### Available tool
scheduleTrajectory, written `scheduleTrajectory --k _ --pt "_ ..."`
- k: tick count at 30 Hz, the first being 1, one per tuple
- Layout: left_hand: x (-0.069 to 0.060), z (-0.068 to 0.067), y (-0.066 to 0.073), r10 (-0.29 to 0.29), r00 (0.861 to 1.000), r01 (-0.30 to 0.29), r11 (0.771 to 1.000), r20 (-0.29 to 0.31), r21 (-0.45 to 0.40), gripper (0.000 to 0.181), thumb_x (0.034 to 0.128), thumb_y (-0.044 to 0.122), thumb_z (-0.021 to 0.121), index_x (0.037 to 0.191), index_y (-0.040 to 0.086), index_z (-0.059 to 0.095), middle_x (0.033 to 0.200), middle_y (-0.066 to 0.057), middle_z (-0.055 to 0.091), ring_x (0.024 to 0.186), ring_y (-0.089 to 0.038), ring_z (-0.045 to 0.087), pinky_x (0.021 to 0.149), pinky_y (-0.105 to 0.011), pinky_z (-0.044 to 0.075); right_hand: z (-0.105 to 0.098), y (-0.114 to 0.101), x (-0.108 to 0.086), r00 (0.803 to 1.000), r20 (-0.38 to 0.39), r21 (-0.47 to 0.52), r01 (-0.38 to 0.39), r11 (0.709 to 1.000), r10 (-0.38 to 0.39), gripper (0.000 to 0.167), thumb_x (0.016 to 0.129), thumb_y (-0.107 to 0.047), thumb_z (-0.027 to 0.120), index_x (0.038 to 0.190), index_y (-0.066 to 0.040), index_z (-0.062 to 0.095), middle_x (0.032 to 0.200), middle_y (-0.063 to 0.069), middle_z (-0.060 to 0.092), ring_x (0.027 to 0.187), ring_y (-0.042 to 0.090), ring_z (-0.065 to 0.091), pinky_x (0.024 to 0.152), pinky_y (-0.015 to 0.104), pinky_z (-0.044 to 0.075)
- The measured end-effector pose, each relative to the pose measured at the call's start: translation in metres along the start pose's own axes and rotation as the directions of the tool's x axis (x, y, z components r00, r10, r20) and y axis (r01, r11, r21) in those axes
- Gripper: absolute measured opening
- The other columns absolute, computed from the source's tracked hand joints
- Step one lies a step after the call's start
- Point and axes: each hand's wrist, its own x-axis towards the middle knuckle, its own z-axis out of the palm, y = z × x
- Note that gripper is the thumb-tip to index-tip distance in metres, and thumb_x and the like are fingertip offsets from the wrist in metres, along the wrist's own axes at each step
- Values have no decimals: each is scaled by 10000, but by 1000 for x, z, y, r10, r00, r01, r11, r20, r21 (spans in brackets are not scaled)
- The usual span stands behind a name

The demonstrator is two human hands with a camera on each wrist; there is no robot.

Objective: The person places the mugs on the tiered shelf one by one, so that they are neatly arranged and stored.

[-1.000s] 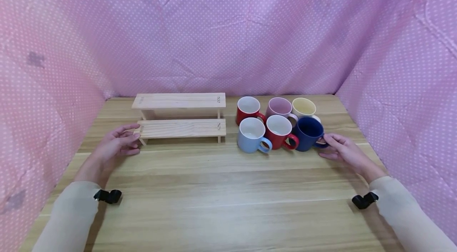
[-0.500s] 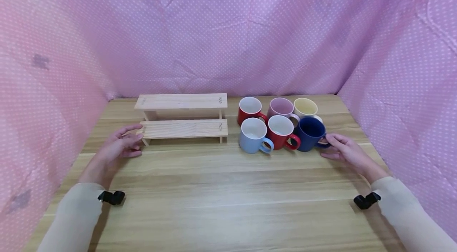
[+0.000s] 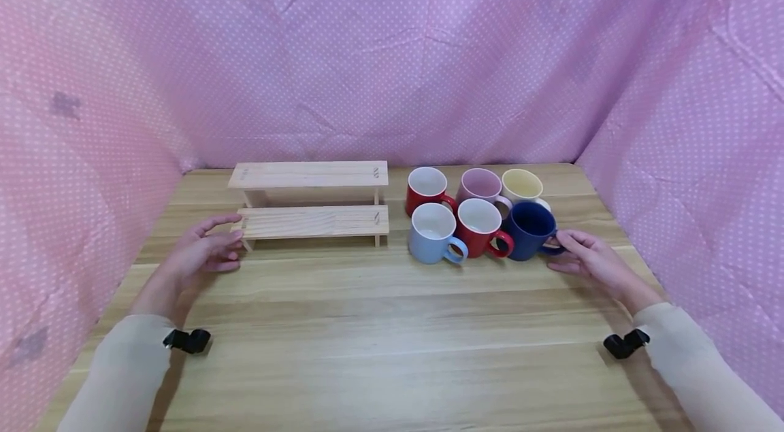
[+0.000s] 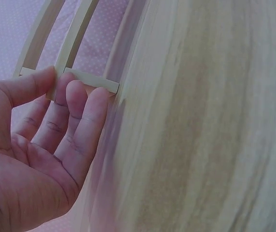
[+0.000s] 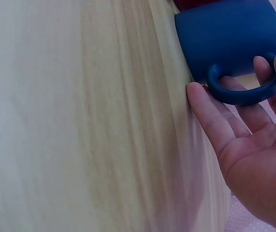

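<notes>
On the left of the head view is a two-tier wooden shelf (image 3: 312, 221) of pale boards. My left hand (image 3: 205, 252) pinches the left end of its lower board (image 4: 72, 41), thumb on top and fingers beneath. On the right, my right hand (image 3: 591, 258) holds the handle (image 5: 241, 96) of a dark blue mug (image 3: 530, 231) between thumb and fingers. That mug stands upright on the table. Beside it are a red mug (image 3: 474, 241) and a light blue mug (image 3: 429, 245). Behind these stand another red mug (image 3: 419, 203), a pink mug (image 3: 471, 197) and a yellow mug (image 3: 517, 196).
All the mugs stand close together on the wooden table (image 3: 392, 337), right of the shelf. Pink dotted cloth (image 3: 392, 64) hangs behind the table and along both sides. A small black camera mount (image 3: 190, 341) sits on the left sleeve, with another mount (image 3: 626, 344) on the right.
</notes>
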Motion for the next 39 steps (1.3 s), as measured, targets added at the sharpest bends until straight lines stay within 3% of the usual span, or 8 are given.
scheduleTrajectory --k 10,19,27,33,39 --pt "9 8 -1 5 1000 -4 1000 16 -6 468 989 203 696 1418 223 510 979 -43 715 809 -163 681 823 -414 617 -6 1 -2 993 24 -3 114 993 -114 293 1098 -33 394 1173 -8 676 1155 85 718 1086 191 690 923 349 572" --pt "-1 2 -3 -4 1000 4 1000 -5 -18 400 1001 178 677 1368 265 542 975 -29 722 787 -157 678 794 -397 627 3 0 5 992 -47 -82 114 990 -118 242 1098 -78 430 1161 17 643 1145 39 719 1084 138 683 936 312 559" --pt "1 4 -4 -2 1000 2 1000 6 -15 442 995 194 687 1403 239 523 976 -35 731 794 -155 684 809 -409 622 9 -25 -9 979 -76 -116 178 977 -187 261 1093 -57 428 1139 -24 683 1135 27 728 1039 155 705 882 313 582" --pt "-1 3 -3 6 1000 -6 1000 4 -2 392 1003 188 675 1365 255 541 973 -30 729 791 -151 679 793 -399 627 22 -53 -12 975 -73 -27 209 977 -211 285 1093 -37 410 1151 -9 687 1136 73 730 1058 179 701 893 333 578" --pt "-2 0 1 1 1000 -1 1000 10 25 396 1004 190 673 1368 265 539 984 -32 721 799 -156 680 807 -409 623 41 -80 -11 984 -44 65 177 982 -174 307 1095 -36 398 1162 -2 695 1151 117 727 1072 217 700 908 361 578"
